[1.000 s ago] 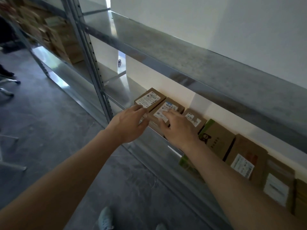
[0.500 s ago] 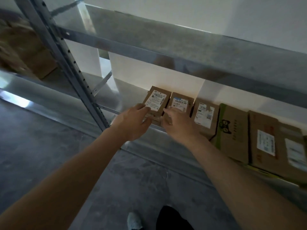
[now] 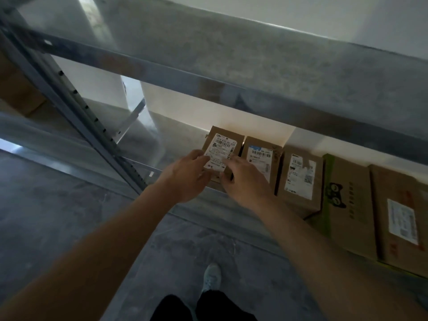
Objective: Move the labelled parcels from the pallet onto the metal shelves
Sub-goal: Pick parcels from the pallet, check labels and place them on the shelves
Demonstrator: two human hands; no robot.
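Both arms are reaching in to the lower metal shelf [image 3: 148, 169], where the leftmost parcel [image 3: 225, 141] is standing at the end of a row of 5 labelled boxes; the left hand [image 3: 185, 176] is touching that parcel's near left corner with fingers only loosely bent, thumb lying on the white label [image 3: 221, 152]; the right hand [image 3: 244, 179] is resting fingertips on its near right edge, fingers fairly straight, overlapping the second parcel [image 3: 261, 156]; neither hand is really wrapping the box, so this is looking like squaring-up rather than carrying; the pallet is not showing anywhere here

The parcel is sitting close to the shelf's front lip, so a careless pull as the hands are coming away could be dragging it over the edge and onto the floor [image 3: 69, 205]; pushing too hard sideways could be shoving the second parcel and skewing the whole row; the upper shelf [image 3: 254, 56] is hanging low over the arms, so lifting them sharply risks a knock; blur is hiding whether the fingertips are pressing or merely brushing
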